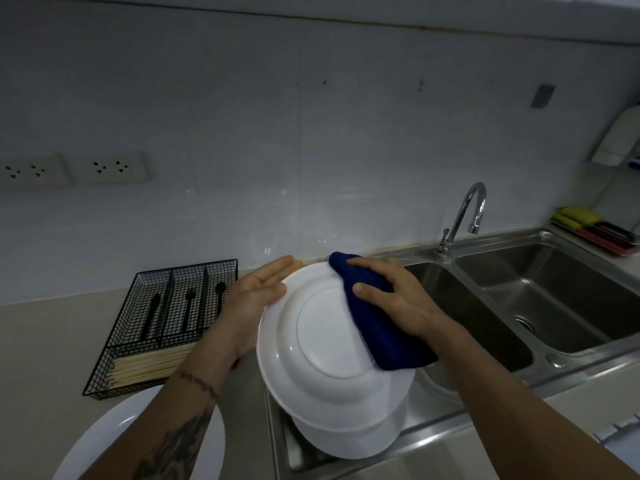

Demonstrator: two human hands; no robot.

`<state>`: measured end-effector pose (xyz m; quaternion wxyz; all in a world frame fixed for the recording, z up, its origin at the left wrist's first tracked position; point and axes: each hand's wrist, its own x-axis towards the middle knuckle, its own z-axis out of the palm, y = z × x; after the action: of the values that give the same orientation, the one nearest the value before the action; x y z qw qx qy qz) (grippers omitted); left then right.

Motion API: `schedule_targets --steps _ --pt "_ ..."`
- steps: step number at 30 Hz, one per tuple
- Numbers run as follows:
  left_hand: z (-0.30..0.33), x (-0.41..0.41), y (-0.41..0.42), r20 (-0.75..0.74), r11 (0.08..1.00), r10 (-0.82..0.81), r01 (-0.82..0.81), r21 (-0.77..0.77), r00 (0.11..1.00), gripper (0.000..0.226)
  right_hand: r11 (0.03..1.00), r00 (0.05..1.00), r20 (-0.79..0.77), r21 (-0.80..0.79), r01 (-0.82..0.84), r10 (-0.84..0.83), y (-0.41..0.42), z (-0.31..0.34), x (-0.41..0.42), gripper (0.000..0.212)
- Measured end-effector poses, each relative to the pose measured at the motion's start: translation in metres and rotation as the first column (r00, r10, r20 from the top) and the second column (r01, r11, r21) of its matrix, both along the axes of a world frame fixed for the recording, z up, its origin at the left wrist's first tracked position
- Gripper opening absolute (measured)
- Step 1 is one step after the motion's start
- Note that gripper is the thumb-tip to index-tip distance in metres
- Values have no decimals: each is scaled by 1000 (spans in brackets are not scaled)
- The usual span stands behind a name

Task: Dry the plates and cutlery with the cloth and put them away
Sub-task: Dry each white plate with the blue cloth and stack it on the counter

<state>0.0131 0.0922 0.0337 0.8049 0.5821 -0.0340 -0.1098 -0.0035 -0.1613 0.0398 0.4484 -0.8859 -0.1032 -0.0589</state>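
White plate [325, 344]: tilted up between both hands, its underside with the foot ring facing the camera; held over the near left corner of the sink.
Blue cloth [377, 320]: folded, lying across the plate's right part from top rim to lower right edge, under the right hand.
Right hand [391, 292]: fingers curled over the cloth, thumb on its inner edge, gripping it against the plate.
Left hand [259, 289]: fingers straight and together, palm up, bracing the plate's upper left rim.
Second plate [349, 441]: white, directly below the held one, resting at the sink's near edge.
Third plate [100, 434]: white, on the counter under the left forearm, partly hidden.
Cutlery basket [162, 323]: black wire, just left of the left hand; three black-handled pieces in the far compartments, pale chopsticks [149, 365] in the near one.
Sink [561, 306]: stainless, double basin, right of the right hand; another dish edge shows in the near basin, type unclear.
Tap [464, 216]: chrome, beyond the right hand.
Sponges [575, 216]: yellow, on a tray at far right.
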Motion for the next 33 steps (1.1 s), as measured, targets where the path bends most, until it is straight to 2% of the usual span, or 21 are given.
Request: schedule_targets --steps 3,6,9,12,15,17,20,24,26,30,32,33 --pt "2 -3 -6 -4 994 -91 91 58 996 47 995 997 -10 -62 -80 80 0 12 -6 56" --pt "6 -5 -12 9 985 -163 162 64 987 46 985 991 -34 -110 -130 126 -2 26 -7 51" --pt "8 -4 -13 4 979 -204 204 -13 979 46 982 991 -15 -128 -135 135 -4 34 -7 48" --pt "11 -3 -17 13 972 -218 218 -87 976 47 988 992 67 -121 -96 104 -4 32 -8 52" --pt "13 -5 -22 24 977 -141 143 -157 990 48 992 988 149 -121 -16 34 -3 25 -9 51" --pt "8 -6 -21 11 974 -41 42 -221 999 49 996 981 183 -53 69 -58 -6 17 -10 46" --pt "1 -5 -18 -48 925 113 -123 -358 992 49 974 966 141 99 203 -216 -13 -9 -14 37" --pt "-1 -10 -29 -92 917 132 -156 -367 987 50 944 941 87 65 323 -327 -8 -21 -12 38" --pt "2 -15 -40 -99 939 96 -124 -321 990 51 951 941 166 -47 307 -295 3 -8 -6 39" --pt "5 -18 -50 -116 935 88 -123 -332 989 52 927 940 334 -327 185 -69 31 16 3 41" --pt "5 -14 -42 -112 918 134 -166 -361 985 54 930 925 377 -321 177 -46 34 14 2 43" --pt "5 -12 -37 -107 904 174 -202 -377 979 54 947 925 367 -254 196 -93 31 10 1 45"
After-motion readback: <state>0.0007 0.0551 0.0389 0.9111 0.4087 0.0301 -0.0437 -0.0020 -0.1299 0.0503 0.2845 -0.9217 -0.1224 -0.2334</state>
